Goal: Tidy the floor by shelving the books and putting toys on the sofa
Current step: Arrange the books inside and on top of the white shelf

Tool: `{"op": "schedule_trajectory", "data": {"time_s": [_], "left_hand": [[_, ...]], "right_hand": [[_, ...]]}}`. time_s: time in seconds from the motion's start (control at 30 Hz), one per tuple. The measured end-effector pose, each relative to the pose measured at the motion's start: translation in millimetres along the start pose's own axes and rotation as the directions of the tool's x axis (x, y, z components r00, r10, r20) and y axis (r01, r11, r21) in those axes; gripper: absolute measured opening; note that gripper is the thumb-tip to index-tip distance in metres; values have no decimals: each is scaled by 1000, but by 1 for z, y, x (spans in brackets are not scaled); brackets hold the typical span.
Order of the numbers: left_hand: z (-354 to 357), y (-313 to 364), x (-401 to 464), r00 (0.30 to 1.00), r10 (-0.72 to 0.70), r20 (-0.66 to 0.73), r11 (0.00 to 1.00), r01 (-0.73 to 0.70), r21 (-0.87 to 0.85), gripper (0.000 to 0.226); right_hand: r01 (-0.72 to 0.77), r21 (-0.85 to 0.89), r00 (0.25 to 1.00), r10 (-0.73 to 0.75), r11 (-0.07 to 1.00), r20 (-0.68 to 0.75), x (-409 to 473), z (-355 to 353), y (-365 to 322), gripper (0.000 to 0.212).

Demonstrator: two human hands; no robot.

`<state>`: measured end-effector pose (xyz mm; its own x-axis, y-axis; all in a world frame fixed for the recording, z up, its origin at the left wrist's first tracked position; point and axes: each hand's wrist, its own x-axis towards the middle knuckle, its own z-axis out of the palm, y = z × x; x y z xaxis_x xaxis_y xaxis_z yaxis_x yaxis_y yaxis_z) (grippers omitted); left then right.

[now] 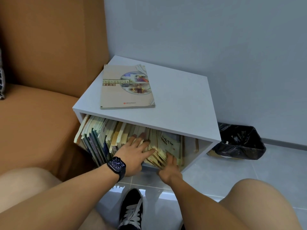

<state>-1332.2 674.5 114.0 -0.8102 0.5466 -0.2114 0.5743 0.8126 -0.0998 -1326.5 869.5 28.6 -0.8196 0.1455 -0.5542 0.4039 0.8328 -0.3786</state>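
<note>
A low white shelf box (174,103) stands on the floor between the orange sofa (36,117) and the wall. Inside it a row of books (99,138) leans to the left. My left hand (134,153), with a black watch on the wrist, presses flat with straight fingers against the upper edges of a yellowish bundle of books (159,146) at the row's right end. My right hand (169,170) holds that bundle from below, its fingertips curled round the lower edge. One beige book (127,87) lies flat on top of the shelf.
A black-lined waste bin (240,143) sits on the grey tiled floor (232,173) right of the shelf. My bare knees fill the lower corners, and a black sneaker (131,209) stands between them. A patterned cushion (2,80) shows at the far left on the sofa.
</note>
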Motion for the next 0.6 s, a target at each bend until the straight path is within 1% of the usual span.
{"op": "schedule_trajectory", "data": {"time_s": [0.1, 0.17, 0.23, 0.3, 0.33, 0.4, 0.5, 0.57, 0.6], "left_hand": [[1, 0, 0, 1000, -3, 0, 1000, 3, -13, 71], [-1, 1, 0, 1000, -8, 10, 1000, 8, -14, 72], [-5, 1, 0, 1000, -14, 18, 999, 14, -37, 73], [-12, 1, 1, 1000, -22, 11, 996, 23, -87, 73], [-16, 2, 0, 1000, -29, 3, 992, 29, -124, 71], [-29, 3, -2, 999, -44, -10, 973, 41, -226, 62], [-58, 3, -12, 998, -54, -23, 912, 40, -408, 36], [-80, -2, -27, 994, -82, -79, 824, 23, -567, 22], [-90, -6, -36, 987, -122, -104, 767, 27, -641, 22]], "right_hand": [[-97, 120, 995, 101, 988, -25, 11, -5, -1, 70], [-130, 160, 987, 144, 978, -77, 11, -10, -6, 61], [-102, 152, 982, 124, 983, -140, 1, -16, -18, 58], [-70, 148, 985, 92, 986, -146, -14, -25, -36, 57], [-68, 153, 988, 87, 986, -125, -23, -31, -45, 58], [-32, 139, 995, 45, 990, -91, -44, -47, -65, 58], [103, 20, 995, -103, 994, -11, -80, -81, -89, 45], [222, -14, 975, -222, 975, -13, -103, -102, -101, 30], [266, 2, 963, -266, 964, -38, -113, -110, -105, 27]]}}
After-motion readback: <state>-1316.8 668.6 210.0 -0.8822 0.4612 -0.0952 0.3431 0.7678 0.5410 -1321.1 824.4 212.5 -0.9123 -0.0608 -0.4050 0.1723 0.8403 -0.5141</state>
